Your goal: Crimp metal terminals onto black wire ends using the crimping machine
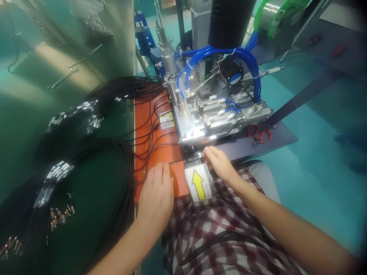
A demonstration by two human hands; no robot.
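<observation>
A thin black cable (181, 159) runs across the front of the orange plate (156, 149) to the machine's edge. My left hand (157, 191) is over the plate, fingers together and curled on that cable; its fingertips partly hide the grip. At the front of the machine (212, 114), my right hand (218, 162) pinches the cable's shiny end above a small metal track (193, 158). Just below this track is a white label with a yellow arrow (198, 185). More black cables (151, 131) curve over the plate, their ends at the machine's left side.
Bundles of black cables (114, 147) with metal-tipped ends (60, 170) lie on the green surface (94, 183) at left. Red-handled pliers (259, 135) rest right of the machine. Blue air hoses (252, 63) arch above it, and a green reel (272, 19) stands behind.
</observation>
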